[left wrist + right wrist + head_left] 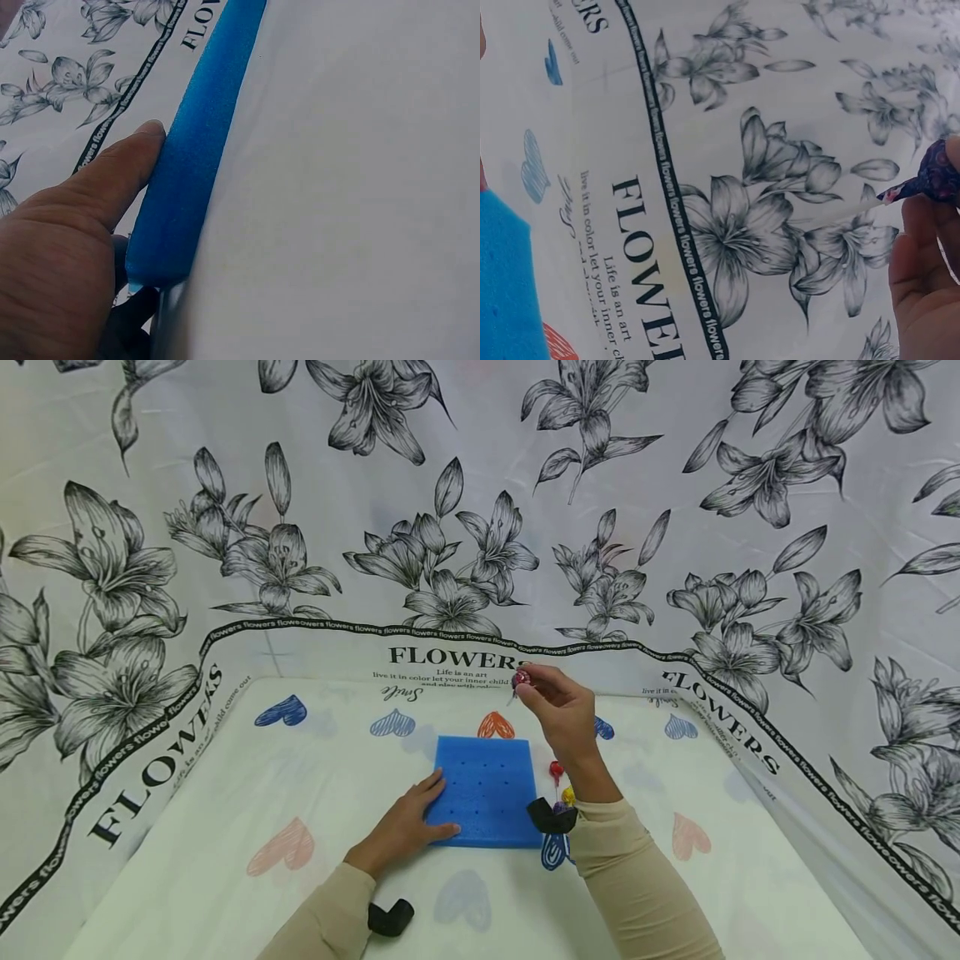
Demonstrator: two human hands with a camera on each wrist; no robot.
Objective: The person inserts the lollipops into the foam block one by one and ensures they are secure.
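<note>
A blue foam block with rows of small holes lies flat on the table. My left hand rests at its left side, fingers and thumb spread along the edge; the left wrist view shows the thumb against the block's side. Above the block's far right corner, my right hand pinches a dark red and purple wrapped lollipop by its head. In the right wrist view the lollipop has its white stick pointing left, away from the fingers of my right hand.
Right of the block lie a red lollipop, a yellow one and a purple one, partly behind the black wrist strap. A heart-printed cloth covers the table; a flower-printed curtain hangs behind.
</note>
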